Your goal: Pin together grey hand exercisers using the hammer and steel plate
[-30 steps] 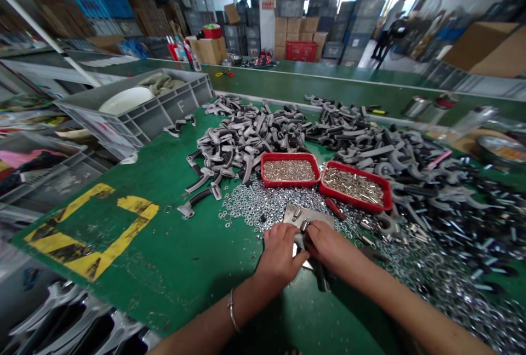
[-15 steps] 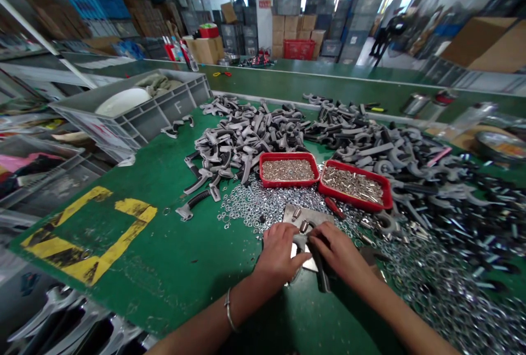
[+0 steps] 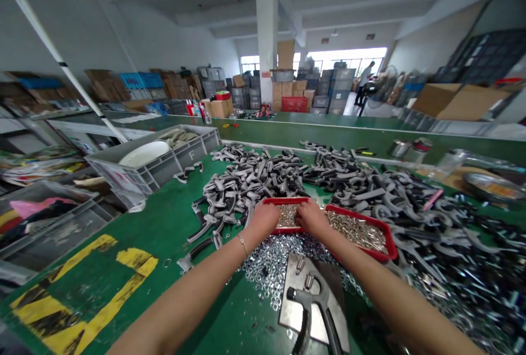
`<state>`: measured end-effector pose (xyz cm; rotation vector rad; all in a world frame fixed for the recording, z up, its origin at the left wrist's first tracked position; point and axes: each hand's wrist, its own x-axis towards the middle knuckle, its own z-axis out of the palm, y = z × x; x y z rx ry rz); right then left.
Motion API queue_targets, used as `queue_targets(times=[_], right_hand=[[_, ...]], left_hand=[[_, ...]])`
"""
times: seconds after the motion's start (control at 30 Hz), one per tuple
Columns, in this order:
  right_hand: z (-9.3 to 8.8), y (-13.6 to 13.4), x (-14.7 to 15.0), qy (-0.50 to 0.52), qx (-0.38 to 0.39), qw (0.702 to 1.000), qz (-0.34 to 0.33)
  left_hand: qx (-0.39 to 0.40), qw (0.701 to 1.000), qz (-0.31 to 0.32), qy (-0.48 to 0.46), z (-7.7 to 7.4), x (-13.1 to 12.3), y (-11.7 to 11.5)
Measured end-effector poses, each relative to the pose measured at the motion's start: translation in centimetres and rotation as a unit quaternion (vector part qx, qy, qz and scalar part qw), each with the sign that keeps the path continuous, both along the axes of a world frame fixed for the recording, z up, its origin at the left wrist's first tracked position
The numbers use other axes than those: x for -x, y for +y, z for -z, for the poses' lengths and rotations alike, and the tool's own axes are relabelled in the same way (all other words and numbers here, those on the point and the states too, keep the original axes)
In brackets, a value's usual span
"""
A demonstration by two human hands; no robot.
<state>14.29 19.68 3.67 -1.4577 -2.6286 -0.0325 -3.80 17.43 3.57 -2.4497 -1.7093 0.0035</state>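
Observation:
A shallow red tray (image 3: 287, 230) holds many small metal pieces (image 3: 287, 215). My left hand (image 3: 266, 217) is at its left end, fingers curled and turned down. At the tray's right end my right hand (image 3: 311, 216) dips bent, closed fingers among the pieces. Whatever either hand grasps is hidden. Nearer to me, a grey hand grip exerciser (image 3: 318, 297) with black handles lies on a metal plate (image 3: 293, 311), untouched. Small metal cylinders and a coil spring (image 3: 309, 280) are at the plate's upper part.
Another red tray (image 3: 390, 245) of metal pins stands to the right. Loose nuts or washers (image 3: 267, 267) cover the bench around the plate. Piles of grey handle parts (image 3: 255, 179) lie behind. A grey crate (image 3: 184, 160) stands at the left; a person (image 3: 365, 84) is far back.
Both hands have left the grip exerciser on the plate and moved forward to the left red tray. The exerciser now lies free on the plate. The camera view has tilted up.

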Motion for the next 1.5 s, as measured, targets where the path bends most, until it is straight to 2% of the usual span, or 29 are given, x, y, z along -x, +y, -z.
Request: queue_targets(times=[0.13,0.43,0.6,0.67,0.73,0.83,0.9,0.97,1.0,1.07,1.13,1.2,1.3,1.37,1.4,1.5], right_hand=[[1.5,0.1,-0.5,0.004,0.014,1.0,0.019],[2.5,-0.3,0.3,0.097,0.054,0.988,0.103],[1.5,-0.4,-0.2,0.21,0.1,0.967,0.103],[0.8,-1.8,-1.5,0.269,0.118,0.95,0.103],[0.2,-4.5,-3.5,0.329,0.141,0.928,0.103],[0.3,-10.6,-6.5,0.398,0.197,0.89,0.105],[1.0,-15.0,-7.8,0.437,0.245,0.857,0.119],[2.1,-18.9,-8.5,0.509,0.322,0.783,0.152],[2.6,-20.4,-8.5,0.549,0.359,0.735,0.171],[3.5,-22.7,-8.6,0.619,0.405,0.64,0.207],[3.9,-24.0,-8.6,0.658,0.422,0.584,0.219],[4.1,-24.6,-8.8,0.674,0.44,0.552,0.215],[3.9,-24.8,-9.3,0.663,0.459,0.556,0.201],[3.7,-24.4,-9.4,0.643,0.45,0.587,0.199],[3.7,-24.1,-9.3,0.621,0.43,0.625,0.194],[3.4,-22.7,-8.8,0.52,0.312,0.777,0.164]], left_hand=[[-0.015,1.0,0.001,-0.009,0.8,0.6,-0.6],[-0.011,0.998,0.016,-0.064,1.1,0.5,-0.2],[-0.007,0.99,0.025,-0.137,0.9,1.5,-0.2],[-0.011,0.983,0.022,-0.182,0.2,1.9,-1.0],[-0.014,0.974,0.023,-0.224,-0.5,1.9,-3.0],[0.04,0.943,0.032,-0.329,-0.6,0.8,-8.1],[0.141,0.888,0.044,-0.435,0.1,-0.6,-11.9],[0.206,0.847,0.064,-0.485,1.1,-1.9,-14.8],[0.205,0.851,0.076,-0.478,1.5,-2.5,-15.8],[0.159,0.886,0.098,-0.424,2.3,-3.5,-16.8],[0.109,0.924,0.114,-0.349,2.7,-4.1,-16.8],[0.078,0.948,0.13,-0.278,3.0,-4.6,-16.5],[0.032,0.967,0.16,-0.197,3.4,-5.1,-16.3],[-0.005,0.971,0.186,-0.153,3.8,-5.3,-16.3],[-0.023,0.97,0.202,-0.135,4.0,-5.3,-16.2],[-0.059,0.96,0.25,-0.111,4.6,-5.3,-16.2]])
